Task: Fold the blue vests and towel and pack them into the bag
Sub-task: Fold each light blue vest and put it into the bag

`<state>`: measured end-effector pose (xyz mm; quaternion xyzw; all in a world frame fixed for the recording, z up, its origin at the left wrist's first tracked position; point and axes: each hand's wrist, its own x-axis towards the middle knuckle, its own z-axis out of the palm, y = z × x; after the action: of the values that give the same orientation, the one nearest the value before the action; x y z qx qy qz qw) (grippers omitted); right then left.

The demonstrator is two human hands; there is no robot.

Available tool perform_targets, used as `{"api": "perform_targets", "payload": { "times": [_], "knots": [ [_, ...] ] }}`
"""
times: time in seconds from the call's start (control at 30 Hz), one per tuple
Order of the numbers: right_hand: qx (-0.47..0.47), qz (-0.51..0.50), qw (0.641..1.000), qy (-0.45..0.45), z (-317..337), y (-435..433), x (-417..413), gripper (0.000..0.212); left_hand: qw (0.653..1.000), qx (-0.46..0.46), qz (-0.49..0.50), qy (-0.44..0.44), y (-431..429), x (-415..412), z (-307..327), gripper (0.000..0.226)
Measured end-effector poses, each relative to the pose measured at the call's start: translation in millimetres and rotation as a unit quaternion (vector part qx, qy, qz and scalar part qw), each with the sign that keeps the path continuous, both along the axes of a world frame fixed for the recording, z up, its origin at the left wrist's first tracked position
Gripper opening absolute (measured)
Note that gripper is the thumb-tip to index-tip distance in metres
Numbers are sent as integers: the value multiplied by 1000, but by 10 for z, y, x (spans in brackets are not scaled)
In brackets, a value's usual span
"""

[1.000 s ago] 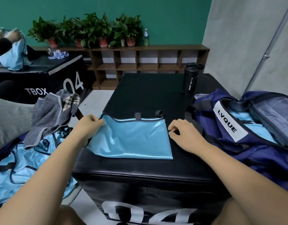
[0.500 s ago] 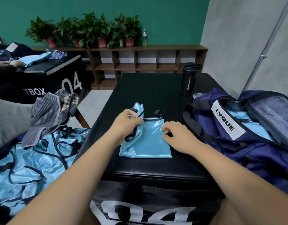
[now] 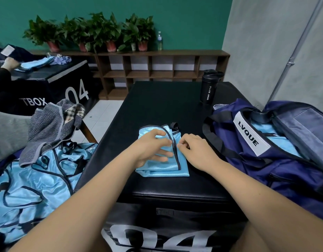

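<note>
Folding a shiny light-blue vest with dark piping (image 3: 162, 168) on the black padded box (image 3: 166, 106), you are at the closing fold of this garment. One panel lies doubled over the other in a compact packet near the box's front edge, just left of the navy fabric duffel bag (image 3: 293, 188). Your left hand (image 3: 149, 148) lies on the top panel, fingers (image 3: 162, 154) spread and nearly straight, pressing it flat and gripping nothing. Your right hand (image 3: 197, 151) meets it at the piped seam, fingertips (image 3: 181, 144) curled down onto the cloth; whether they pinch the edge or merely pin it cannot be told. The next move likely calls for smoothing the slippery cloth, then lifting the packet with both hands so it does not slide open, and setting it in the bag's open mouth, where light-blue cloth already shows. A heap of unfolded light-blue vests (image 3: 29, 188) and a grey striped towel (image 3: 48, 128) wait at your left — much of the job looks undone.
</note>
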<state>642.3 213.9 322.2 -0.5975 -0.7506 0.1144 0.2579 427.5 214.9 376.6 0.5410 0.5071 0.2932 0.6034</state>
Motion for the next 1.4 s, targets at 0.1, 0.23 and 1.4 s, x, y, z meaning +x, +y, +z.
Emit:
{"api": "perform_targets", "payload": {
  "times": [0.1, 0.23, 1.4],
  "knots": [
    [12, 3, 1000, -5, -7, -10, -49, 18, 967, 168, -41, 185, -45, -190, 2, 27],
    [-4, 12, 1000, -9, -9, -41, -89, 24, 902, 244, -142, 327, -104, -404, -41, 28],
    [0, 210, 967, -143, 33, -352, -326, 66, 741, 456, -196, 453, -364, -587, -324, 10]
  ]
}}
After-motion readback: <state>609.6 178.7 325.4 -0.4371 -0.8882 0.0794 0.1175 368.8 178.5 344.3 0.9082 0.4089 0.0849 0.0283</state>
